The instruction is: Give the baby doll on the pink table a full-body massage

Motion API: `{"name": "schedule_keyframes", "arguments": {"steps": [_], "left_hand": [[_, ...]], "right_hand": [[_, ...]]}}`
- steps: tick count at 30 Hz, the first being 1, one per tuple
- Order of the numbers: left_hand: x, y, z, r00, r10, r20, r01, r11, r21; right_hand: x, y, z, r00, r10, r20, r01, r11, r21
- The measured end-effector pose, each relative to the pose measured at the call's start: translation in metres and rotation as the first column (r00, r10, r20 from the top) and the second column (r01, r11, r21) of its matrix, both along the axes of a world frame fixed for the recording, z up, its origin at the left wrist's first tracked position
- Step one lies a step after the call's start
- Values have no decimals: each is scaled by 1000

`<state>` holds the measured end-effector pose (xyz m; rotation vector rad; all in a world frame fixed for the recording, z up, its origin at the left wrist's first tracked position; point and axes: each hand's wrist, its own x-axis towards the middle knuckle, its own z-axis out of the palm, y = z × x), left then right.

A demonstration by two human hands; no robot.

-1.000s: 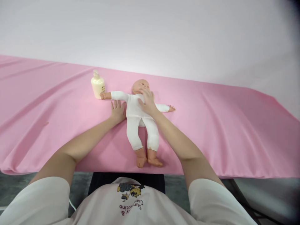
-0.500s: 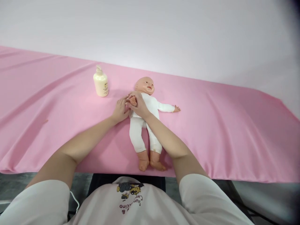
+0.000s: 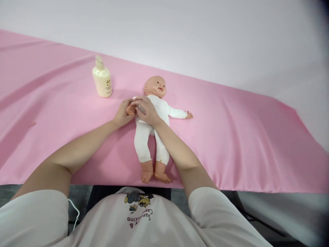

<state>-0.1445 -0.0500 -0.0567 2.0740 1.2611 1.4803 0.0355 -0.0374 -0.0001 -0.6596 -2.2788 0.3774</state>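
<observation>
A baby doll [image 3: 162, 110] with a white cloth body lies on its back, its head away from me and its bare feet toward me. My left hand [image 3: 122, 113] is closed around the doll's hand [image 3: 131, 109] on the left side. Just beside it, my right hand [image 3: 148, 112] wraps over the white sleeve of that same arm, close to the doll's chest. Parts of my fingers are hidden behind the doll's arm. The doll's other arm [image 3: 178, 113] stretches out to the right, untouched.
A cream pump bottle [image 3: 102, 80] stands upright to the left of the doll's head. Pink cloth [image 3: 231, 144] with soft folds covers the table. Behind it rises a white surface [image 3: 180, 34]. A white cable [image 3: 76, 209] hangs below the table's front edge.
The doll's hand, earlier cupped between both my hands, now shows in my left hand, with my right hand over the sleeve. The whole view has shifted and tilted slightly.
</observation>
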Motion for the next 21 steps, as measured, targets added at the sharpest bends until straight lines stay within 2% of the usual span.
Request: {"name": "schedule_keyframes", "arguments": {"steps": [4, 10, 21], "left_hand": [[-5, -5, 1, 986, -131, 104, 137, 989, -50], [-10, -3, 3, 997, -71, 39, 75, 992, -104], [-9, -4, 8, 993, -97, 69, 104, 989, -104]], "right_hand": [[-1, 0, 0, 998, 52, 31, -54, 997, 48], [-3, 0, 0, 995, 62, 72, -66, 996, 61], [-4, 1, 2, 997, 66, 34, -68, 997, 34]]}}
